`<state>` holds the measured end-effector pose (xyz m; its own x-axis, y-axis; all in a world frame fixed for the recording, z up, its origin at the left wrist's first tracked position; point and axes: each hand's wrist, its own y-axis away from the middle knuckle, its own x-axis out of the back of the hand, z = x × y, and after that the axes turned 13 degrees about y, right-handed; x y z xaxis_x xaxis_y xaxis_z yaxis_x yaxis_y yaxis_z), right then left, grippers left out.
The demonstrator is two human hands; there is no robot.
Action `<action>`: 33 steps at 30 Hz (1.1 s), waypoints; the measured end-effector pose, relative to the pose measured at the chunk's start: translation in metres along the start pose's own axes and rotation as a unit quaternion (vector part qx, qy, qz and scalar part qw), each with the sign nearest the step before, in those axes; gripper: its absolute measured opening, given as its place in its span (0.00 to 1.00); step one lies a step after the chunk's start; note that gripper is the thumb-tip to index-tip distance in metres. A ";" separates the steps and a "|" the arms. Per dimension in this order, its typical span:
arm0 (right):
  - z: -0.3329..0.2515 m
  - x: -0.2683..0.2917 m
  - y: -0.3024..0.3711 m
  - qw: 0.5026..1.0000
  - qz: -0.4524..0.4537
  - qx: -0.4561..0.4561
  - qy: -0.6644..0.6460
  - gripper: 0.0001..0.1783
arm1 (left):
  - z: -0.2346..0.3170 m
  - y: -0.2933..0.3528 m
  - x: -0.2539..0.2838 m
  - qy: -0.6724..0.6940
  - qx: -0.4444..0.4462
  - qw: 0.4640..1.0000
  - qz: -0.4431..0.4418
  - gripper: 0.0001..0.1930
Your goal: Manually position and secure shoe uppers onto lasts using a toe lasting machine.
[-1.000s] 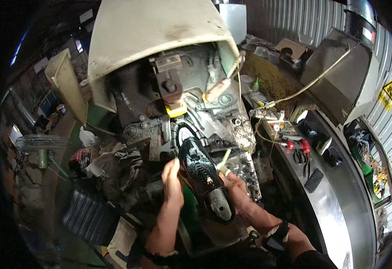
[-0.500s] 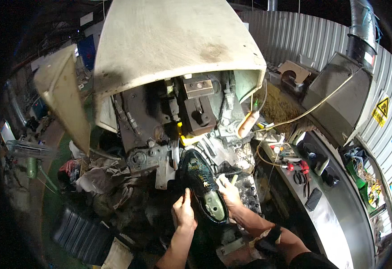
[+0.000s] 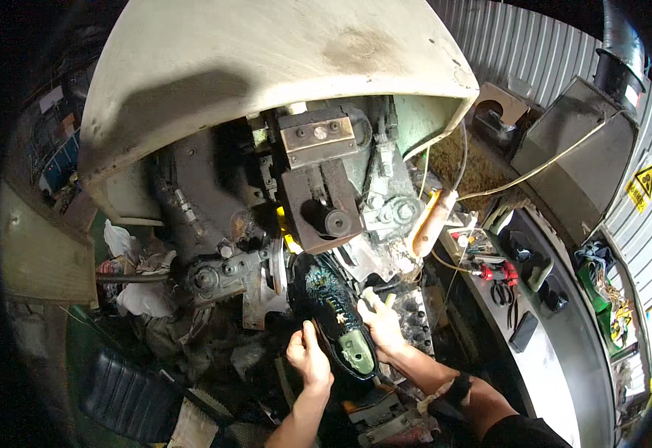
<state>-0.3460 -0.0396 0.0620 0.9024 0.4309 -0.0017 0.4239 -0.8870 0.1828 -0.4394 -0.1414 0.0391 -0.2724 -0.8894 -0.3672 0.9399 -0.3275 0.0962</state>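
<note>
A black lace-up shoe upper (image 3: 326, 293) is stretched over a pale green shoe last (image 3: 356, 352). It lies lengthwise before me, its toe tucked under the dark metal head (image 3: 320, 205) of a machine. My left hand (image 3: 311, 361) is closed on the shoe's left side, thumb up and fingers partly hidden beneath. From the other side my right hand (image 3: 382, 327) grips the shoe near its middle. Something pale shows at the right fingertips, too small to name. Metal plates (image 3: 275, 276) of the machine stand just left of the toe.
A large cream hood (image 3: 288, 60) overhangs the machine. An orange-and-cream lamp (image 3: 432, 224) hangs at its right. The metal bench (image 3: 523, 373) on the right carries a red power tool (image 3: 499, 272) and a black phone (image 3: 522, 331). A black seat (image 3: 128, 396) stands at lower left.
My view has shifted closer to the machine and turned, so the hood and metal head look larger. The toe now sits further under the head. Both hands keep hold of the shoe.
</note>
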 end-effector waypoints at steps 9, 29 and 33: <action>0.024 0.002 -0.018 0.998 -0.065 0.022 0.006 0.30 | -0.022 0.002 -0.021 0.026 0.022 0.993 0.110 0.21; 0.034 -0.005 -0.008 0.970 -0.082 -0.021 -0.226 0.31 | -0.038 0.006 -0.010 0.119 0.010 0.989 0.088 0.20; 0.038 -0.004 -0.004 0.981 -0.040 -0.008 -0.189 0.28 | -0.029 0.011 -0.008 0.121 0.026 0.990 0.073 0.18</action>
<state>-0.3482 -0.0441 0.0242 0.8320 0.4032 -0.3810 0.4954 -0.8491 0.1835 -0.4208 -0.1289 0.0167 -0.0709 -0.8284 -0.5557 0.9521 -0.2224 0.2099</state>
